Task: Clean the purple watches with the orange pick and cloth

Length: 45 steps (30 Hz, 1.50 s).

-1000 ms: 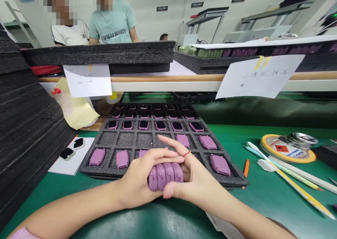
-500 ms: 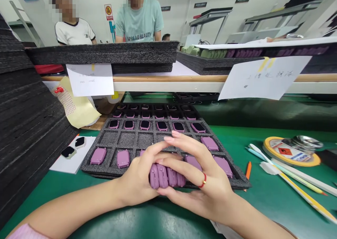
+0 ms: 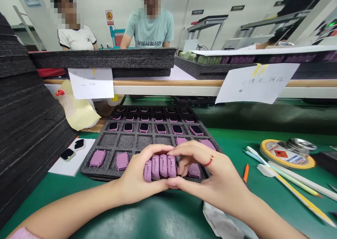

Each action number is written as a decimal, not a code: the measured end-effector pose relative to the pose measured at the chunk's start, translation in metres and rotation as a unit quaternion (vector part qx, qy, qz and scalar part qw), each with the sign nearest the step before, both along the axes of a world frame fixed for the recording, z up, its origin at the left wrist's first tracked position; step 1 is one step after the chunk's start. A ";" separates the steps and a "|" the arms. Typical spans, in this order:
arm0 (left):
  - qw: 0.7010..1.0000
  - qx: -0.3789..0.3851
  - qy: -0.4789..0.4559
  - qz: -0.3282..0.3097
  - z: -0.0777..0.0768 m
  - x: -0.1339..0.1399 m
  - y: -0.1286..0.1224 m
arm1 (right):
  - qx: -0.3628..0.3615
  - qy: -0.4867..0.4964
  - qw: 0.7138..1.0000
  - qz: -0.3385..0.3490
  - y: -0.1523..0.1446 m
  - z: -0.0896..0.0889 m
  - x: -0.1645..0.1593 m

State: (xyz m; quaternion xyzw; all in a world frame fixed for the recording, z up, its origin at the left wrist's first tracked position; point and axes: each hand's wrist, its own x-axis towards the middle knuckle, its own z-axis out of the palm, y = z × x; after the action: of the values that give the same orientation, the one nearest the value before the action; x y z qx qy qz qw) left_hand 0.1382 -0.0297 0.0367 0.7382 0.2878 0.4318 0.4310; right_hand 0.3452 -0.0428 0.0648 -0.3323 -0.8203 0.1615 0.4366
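Purple watches (image 3: 163,166), four in all, are held in a row, flat side to flat side, with their thin sides turned to the near side. They are held at the near edge of the foam tray (image 3: 126,141); whether they are over that edge or just in front of it cannot be told. The left end of the row is gripped by the left hand (image 3: 137,172), with fingers on top and thumb below. The right end is pinched by the right hand (image 3: 210,172), finger above and thumb beneath, it seems so that no watch can slip out.

In the tray, one watch is put in each filled pocket, likely so that none is scratched. Toward the far edge, three rows are set with dark screens up. At the near left corner and by the right edge, more are laid with plain purple sides up; some pockets are hidden by the hands.

Off the tray's left edge, two pale watches (image 3: 67,154) are laid on a white pad (image 3: 76,167). On the shelf (image 3: 158,90), green cases (image 3: 210,59) and purple cases (image 3: 242,59) are packed in a long tray (image 3: 189,70), with white paper (image 3: 263,51) laid on top, perhaps against dust.
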 end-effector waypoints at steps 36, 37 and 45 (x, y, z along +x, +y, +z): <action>0.974 -0.217 -0.018 0.054 0.013 0.005 0.002 | 0.031 0.054 0.998 -0.023 -0.015 -0.021 0.021; 0.980 -0.187 0.007 0.063 0.012 0.006 0.003 | 0.029 0.025 0.995 -0.089 -0.019 -0.022 0.034; 0.985 -0.154 0.059 0.044 0.001 0.012 0.000 | 0.034 -0.132 0.885 -0.445 -0.019 -0.055 0.176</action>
State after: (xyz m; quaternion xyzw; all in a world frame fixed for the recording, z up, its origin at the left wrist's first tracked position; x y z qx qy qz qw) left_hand 0.1502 -0.0297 0.0382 0.6738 0.4075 0.3567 0.5027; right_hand 0.5217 -0.0616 0.0097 -0.6655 -0.6415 -0.1231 0.3611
